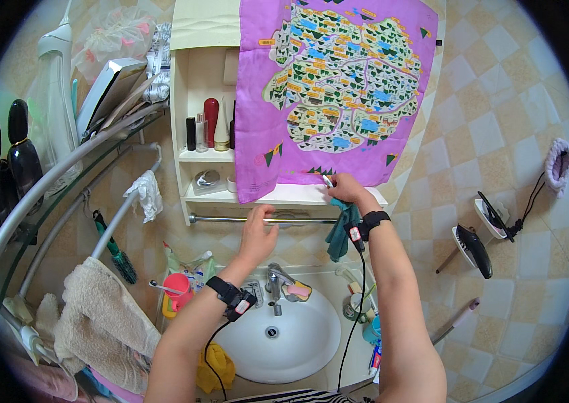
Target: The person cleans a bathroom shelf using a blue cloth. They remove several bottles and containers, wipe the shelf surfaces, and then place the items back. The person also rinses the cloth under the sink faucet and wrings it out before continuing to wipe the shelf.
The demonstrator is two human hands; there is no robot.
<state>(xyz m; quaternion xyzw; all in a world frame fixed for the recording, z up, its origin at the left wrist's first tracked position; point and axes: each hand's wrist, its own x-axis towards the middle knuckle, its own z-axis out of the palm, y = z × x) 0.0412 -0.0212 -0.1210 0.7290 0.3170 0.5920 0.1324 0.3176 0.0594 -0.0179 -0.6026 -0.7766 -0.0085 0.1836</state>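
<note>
My right hand (349, 189) grips a small white object (327, 181) between thumb and fingers; what it is I cannot tell. It is at the lower edge of a purple cloth printed with an illustrated map (345, 90), which hangs over the front of a white wall cabinet (177, 116). Just below that hand a dark green cloth (345, 229) hangs from a chrome towel bar (304, 220). My left hand (258, 237) is raised near the bar's left part, fingers apart, with nothing visible in it. Both wrists wear black straps with cables.
Bottles (210, 123) stand on the cabinet's exposed shelf. Below is a white washbasin (284, 352) with a faucet (274, 287), soap (298, 290) and a pink cup (177, 291). A glass shelf and towel (98, 322) crowd the left; a hair clipper (475, 252) sits in a right-wall holder.
</note>
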